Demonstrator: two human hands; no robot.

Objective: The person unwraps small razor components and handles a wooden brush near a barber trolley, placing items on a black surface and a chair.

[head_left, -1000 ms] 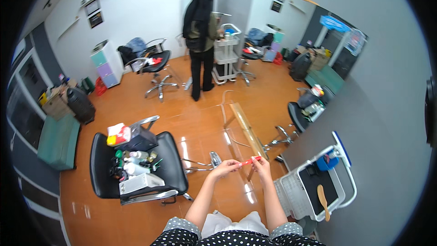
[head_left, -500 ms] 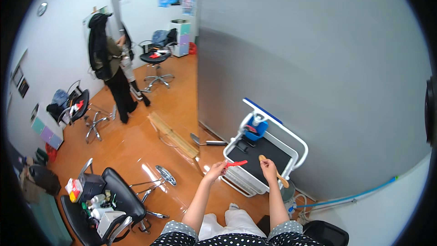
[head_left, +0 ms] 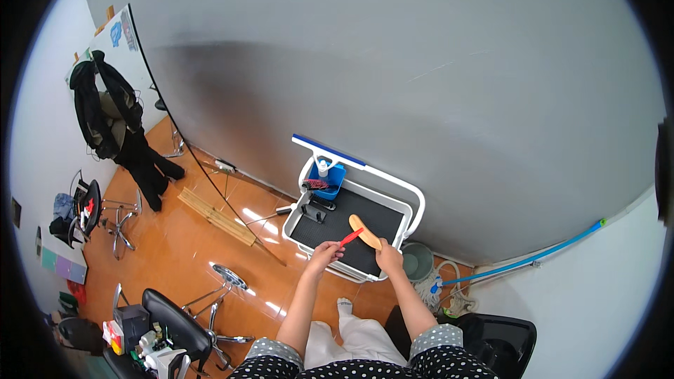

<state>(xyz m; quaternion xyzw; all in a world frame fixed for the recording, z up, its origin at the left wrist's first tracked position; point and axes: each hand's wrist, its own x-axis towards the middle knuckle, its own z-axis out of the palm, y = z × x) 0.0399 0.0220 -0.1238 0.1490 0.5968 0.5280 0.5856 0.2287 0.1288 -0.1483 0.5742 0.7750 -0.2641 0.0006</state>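
Left hand (head_left: 325, 256) pinches red tool (head_left: 350, 238), right hand (head_left: 390, 258) grips end of tan tool (head_left: 371, 239); any print unreadably small

1. Landmark: tall mirror (head_left: 165, 130) against grey wall (head_left: 393, 84); glossy orange tiles (head_left: 175, 242) below.
2. Co-worker (head_left: 91, 116) standing close by its left side; dark clothing, black trousers.
3. Pale wooden plank (head_left: 217, 217) low at the mirror's foot.
4. Left of mirror, lower: black swivel chair (head_left: 92, 200) on star base, red item on seat, denim-blue cloth (head_left: 63, 205) beside. Near it, drawer cabinet (head_left: 63, 264), teal and purple fronts; red bag (head_left: 76, 290).
5. Nearer than mirror: black salon chair (head_left: 181, 323) with chrome footrest (head_left: 230, 276); dark box (head_left: 132, 321) and bottles on seat.
6. Well right of mirror: grey-green bucket (head_left: 418, 261), blue-handled mop (head_left: 523, 261), glossy black basin (head_left: 516, 340).
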